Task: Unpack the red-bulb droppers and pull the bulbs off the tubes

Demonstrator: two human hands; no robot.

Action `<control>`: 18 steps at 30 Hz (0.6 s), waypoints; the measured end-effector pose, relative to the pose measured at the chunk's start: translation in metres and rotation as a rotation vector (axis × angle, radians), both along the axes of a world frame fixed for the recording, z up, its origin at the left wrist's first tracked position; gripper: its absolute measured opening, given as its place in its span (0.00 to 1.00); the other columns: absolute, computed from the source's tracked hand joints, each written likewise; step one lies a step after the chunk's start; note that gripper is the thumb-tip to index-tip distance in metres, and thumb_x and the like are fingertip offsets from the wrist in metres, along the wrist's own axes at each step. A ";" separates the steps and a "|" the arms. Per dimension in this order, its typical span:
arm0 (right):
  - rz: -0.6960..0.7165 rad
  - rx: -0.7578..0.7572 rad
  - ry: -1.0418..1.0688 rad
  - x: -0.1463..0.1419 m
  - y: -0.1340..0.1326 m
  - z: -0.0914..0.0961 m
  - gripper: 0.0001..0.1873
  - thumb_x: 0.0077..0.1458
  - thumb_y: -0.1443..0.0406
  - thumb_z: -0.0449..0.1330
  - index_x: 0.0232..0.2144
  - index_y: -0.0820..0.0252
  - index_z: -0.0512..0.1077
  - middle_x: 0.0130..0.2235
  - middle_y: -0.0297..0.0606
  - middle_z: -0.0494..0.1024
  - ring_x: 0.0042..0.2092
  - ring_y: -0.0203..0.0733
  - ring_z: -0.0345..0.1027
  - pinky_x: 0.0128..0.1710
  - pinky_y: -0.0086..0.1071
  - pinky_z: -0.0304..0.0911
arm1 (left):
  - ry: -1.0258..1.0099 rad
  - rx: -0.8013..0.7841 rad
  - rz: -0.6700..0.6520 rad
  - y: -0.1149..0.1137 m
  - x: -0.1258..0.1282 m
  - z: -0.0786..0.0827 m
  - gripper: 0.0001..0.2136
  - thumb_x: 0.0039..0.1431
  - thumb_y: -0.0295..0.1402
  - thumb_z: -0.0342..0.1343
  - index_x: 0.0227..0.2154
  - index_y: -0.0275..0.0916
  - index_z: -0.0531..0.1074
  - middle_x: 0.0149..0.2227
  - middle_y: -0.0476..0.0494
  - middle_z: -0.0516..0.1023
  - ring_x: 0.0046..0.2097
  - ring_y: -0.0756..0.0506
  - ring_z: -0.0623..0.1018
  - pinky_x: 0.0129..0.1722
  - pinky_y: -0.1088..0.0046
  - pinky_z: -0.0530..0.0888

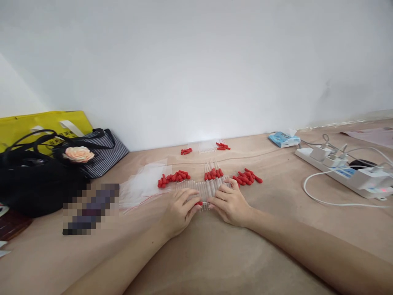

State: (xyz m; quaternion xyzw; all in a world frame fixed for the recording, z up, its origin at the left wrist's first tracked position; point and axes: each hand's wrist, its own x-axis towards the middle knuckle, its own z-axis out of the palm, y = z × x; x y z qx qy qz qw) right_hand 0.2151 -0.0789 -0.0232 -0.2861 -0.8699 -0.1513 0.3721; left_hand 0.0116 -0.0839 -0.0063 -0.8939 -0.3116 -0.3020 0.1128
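Observation:
My left hand [181,207] and my right hand [229,203] meet at the middle of a tan table, fingers pinched together. Between their fingertips is a small red rubber bulb [199,203], and a clear glass tube [205,205] lies at the right hand's fingertips. A row of clear glass tubes [204,188] lies just beyond the hands. Loose red bulbs lie in heaps to the left [174,178] and to the right [246,177]. Several tubes fitted with red bulbs [213,172] lie behind the row.
Clear zip bags [144,184] lie left of the hands. Black and striped bags [46,172] and a yellow bag [39,125] stand far left. A power strip with plugs and cables [346,172] is on the right, a blue tissue pack [284,139] behind. More tubes and bulbs [207,146] lie near the wall.

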 end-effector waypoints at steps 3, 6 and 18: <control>0.041 -0.011 0.009 0.001 -0.001 0.001 0.10 0.55 0.64 0.49 0.28 0.58 0.70 0.20 0.31 0.66 0.29 0.34 0.55 0.44 0.40 0.44 | 0.010 0.008 -0.029 0.000 -0.001 0.000 0.08 0.58 0.32 0.46 0.30 0.39 0.69 0.31 0.46 0.75 0.36 0.47 0.71 0.37 0.68 0.66; 0.061 -0.013 0.007 0.003 -0.002 0.002 0.11 0.55 0.64 0.49 0.26 0.58 0.70 0.19 0.31 0.65 0.28 0.34 0.54 0.43 0.39 0.44 | 0.031 0.019 -0.016 -0.002 -0.003 0.001 0.09 0.58 0.31 0.46 0.27 0.40 0.70 0.29 0.47 0.75 0.35 0.47 0.70 0.37 0.67 0.64; 0.087 -0.007 0.023 0.006 -0.005 0.002 0.11 0.54 0.64 0.50 0.25 0.59 0.69 0.18 0.30 0.66 0.27 0.33 0.53 0.42 0.39 0.44 | 0.020 0.076 -0.081 -0.006 -0.005 0.005 0.08 0.56 0.28 0.47 0.25 0.40 0.69 0.28 0.49 0.75 0.34 0.48 0.70 0.40 0.65 0.63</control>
